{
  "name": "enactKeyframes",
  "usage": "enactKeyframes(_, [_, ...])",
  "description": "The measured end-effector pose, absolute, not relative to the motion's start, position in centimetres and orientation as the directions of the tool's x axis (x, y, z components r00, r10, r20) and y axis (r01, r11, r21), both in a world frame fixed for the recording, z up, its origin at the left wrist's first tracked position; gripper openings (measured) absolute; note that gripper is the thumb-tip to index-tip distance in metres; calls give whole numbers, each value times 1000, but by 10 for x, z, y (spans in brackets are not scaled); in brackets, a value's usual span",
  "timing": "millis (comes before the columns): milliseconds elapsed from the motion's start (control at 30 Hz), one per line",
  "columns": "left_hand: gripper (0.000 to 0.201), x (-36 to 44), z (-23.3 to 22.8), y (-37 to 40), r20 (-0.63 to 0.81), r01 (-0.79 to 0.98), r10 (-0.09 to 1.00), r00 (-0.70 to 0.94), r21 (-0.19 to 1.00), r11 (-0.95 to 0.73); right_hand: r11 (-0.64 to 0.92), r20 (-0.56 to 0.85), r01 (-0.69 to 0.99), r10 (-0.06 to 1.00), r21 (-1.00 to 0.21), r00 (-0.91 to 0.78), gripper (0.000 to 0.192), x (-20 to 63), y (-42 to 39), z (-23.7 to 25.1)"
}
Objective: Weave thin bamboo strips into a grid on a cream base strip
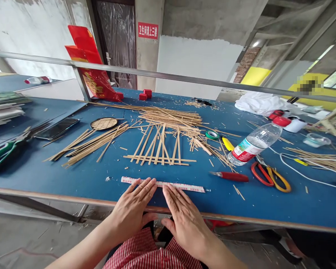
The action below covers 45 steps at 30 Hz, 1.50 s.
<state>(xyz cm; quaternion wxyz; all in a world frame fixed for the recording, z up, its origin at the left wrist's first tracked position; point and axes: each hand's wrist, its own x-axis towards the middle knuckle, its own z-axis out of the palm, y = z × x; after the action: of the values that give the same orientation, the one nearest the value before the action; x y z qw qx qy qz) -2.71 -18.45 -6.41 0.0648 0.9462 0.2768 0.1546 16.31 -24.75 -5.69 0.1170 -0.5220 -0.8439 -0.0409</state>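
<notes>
**Both hands are resting flat at the ruler, the bamboo grid is only partly laid**

The left hand (132, 209) and the right hand (184, 220) are lying open, palms down, on the near edge of the blue table (72, 175). Neither one is gripping anything. Their fingertips are touching the white ruler (163, 184), which is lying flat just in front of them.

A little farther away, the bamboo grid (159, 149) is sitting on the table: about 8 upright strips are crossing 2 horizontal strips at the bottom, and the upper part is looking loose and unwoven. I judge the weaving as only begun. Many loose bamboo strips (92, 144) are waiting at the left, and a small round woven piece (104, 123) is lying behind them.
</notes>
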Motion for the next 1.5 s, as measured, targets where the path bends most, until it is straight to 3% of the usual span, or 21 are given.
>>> enactKeyframes(200, [74,-35,-64,-184,302,548,592,747,224,-806,322,288,947,907,-3,-308,70,175,-253,-64])
enactKeyframes(567, [69,-67,-68,-191,376,717,678,631,49,-695,256,293,966,923,19,-250,63,204,-264,-61])
enactKeyframes(800, [62,-89,-64,-183,374,788,766,522,133,-602,142,393,988,907,52,-151,66,214,-259,-69])
enactKeyframes(900, [57,-88,-63,-180,399,819,783,477,124,-561,254,343,967,907,17,-245,73,176,-250,-71])
enactKeyframes(1067, [53,-74,-66,-183,367,747,715,595,76,-661,403,265,910,892,-98,-366,72,92,-227,-69])
enactKeyframes(1233, [42,-88,-66,-173,397,755,752,526,189,-628,465,237,879,870,-108,-431,67,89,-215,-64])
enactKeyframes(1400, [37,-99,-57,-155,407,787,828,387,323,-526,250,364,968,898,38,-246,69,167,-240,-76])
enactKeyframes(1500, [31,-96,-52,-147,365,765,841,400,372,-526,128,444,988,883,88,-154,70,220,-257,-85])
